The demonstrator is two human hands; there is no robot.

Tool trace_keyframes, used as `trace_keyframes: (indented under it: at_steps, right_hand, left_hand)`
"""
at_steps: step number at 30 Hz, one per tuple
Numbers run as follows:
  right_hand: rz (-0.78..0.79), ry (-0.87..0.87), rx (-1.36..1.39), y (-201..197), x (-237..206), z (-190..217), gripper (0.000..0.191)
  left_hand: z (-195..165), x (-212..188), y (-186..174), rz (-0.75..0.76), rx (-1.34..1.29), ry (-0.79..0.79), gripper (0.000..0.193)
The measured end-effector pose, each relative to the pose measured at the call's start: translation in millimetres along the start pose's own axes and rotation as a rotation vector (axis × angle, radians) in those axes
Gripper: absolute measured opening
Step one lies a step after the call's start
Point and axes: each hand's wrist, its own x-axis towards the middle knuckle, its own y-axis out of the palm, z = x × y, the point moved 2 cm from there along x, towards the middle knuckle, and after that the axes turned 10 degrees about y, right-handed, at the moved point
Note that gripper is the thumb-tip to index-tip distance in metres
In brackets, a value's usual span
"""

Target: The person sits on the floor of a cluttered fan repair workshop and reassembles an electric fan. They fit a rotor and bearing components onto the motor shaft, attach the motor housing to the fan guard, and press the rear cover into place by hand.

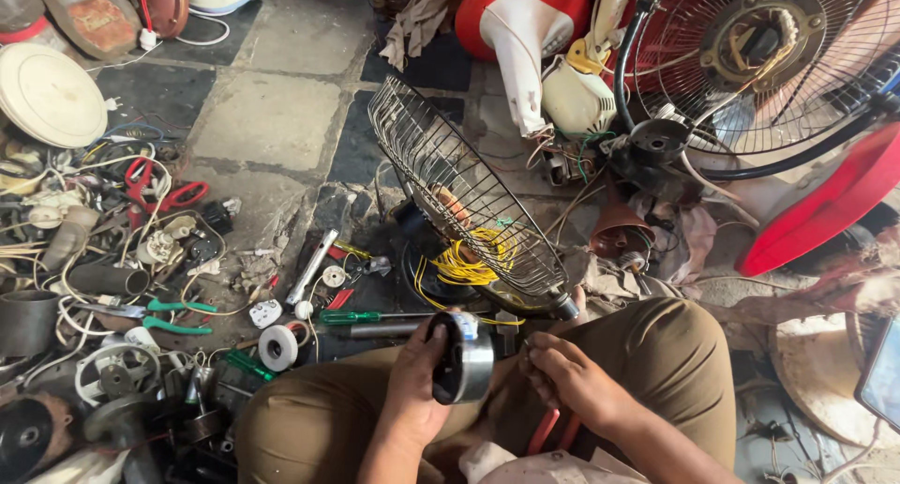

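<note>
My left hand (417,376) grips a round metal fan motor (466,357) and holds it upright over my lap. My right hand (572,381) is just to the right of the motor, fingers pinched together near its edge; what they pinch is too small to tell. Red-handled pliers (548,431) lie under that hand on my khaki trousers. Directly beyond the motor a tilted wire fan guard (459,193) leans over a bundle of yellow wire (466,264).
The stone floor is crowded. At left lie red scissors (159,195), green-handled pliers (173,315), a tape roll (277,347), a green screwdriver (361,317) and several motor parts. A large fan cage (759,62) and a red blade (825,207) stand at right.
</note>
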Motion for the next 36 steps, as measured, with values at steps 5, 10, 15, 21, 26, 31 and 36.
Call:
trace_keyframes:
  at_steps: [5,10,15,21,26,31,36]
  right_hand:
    - [-0.063,-0.017,-0.175,4,-35,14,0.027]
    - [-0.004,-0.339,-0.042,23,-56,52,0.02]
    - [-0.096,-0.487,-0.246,41,-57,83,0.021]
    - [-0.285,-0.489,-0.47,56,-48,93,0.018]
    - [-0.224,-0.801,-0.516,64,-59,95,0.014]
    - [-0.284,-0.726,-0.573,70,-58,94,0.016]
    - [-0.314,-0.606,-0.633,65,-57,96,0.012]
  left_hand:
    - [15,-4,16,0.21,-0.095,-0.002,0.034]
    - [21,-4,14,0.205,-0.259,-0.189,0.037]
    - [22,-6,1,0.223,-0.266,-0.221,0.045]
    - [21,-5,-6,0.367,-0.444,-0.291,0.045]
    - [19,-4,-8,0.165,-0.406,-0.311,0.044]
    - [23,-5,-5,0.052,-0.349,-0.297,0.047]
    - [12,-1,0,0.304,-0.246,-0.169,0.046]
